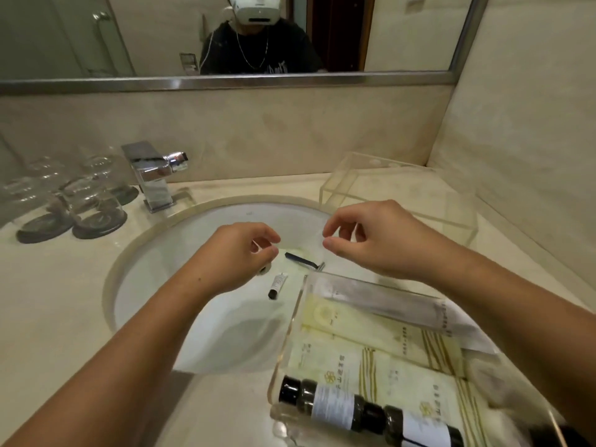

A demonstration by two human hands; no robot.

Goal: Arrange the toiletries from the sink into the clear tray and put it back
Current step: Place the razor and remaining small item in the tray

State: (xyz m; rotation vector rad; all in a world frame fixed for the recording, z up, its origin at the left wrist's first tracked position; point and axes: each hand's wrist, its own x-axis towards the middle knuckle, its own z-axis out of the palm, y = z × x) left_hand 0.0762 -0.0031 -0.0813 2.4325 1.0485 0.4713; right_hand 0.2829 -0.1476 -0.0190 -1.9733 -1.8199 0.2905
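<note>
Two hands (238, 256) (371, 240), one razor (303, 261), one tube (277, 285)

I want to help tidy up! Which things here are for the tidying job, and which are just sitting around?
For the job: clear tray, small tube and razor in the sink, packets and dark bottles already in the tray.

Just sitting around: glasses, tap, empty clear box, mirror.

Beige counter (64, 285) bearing upturned glasses (93, 204), faucet (154, 175), and, right of the fingers (332, 243), clear trays (396, 195)
</note>
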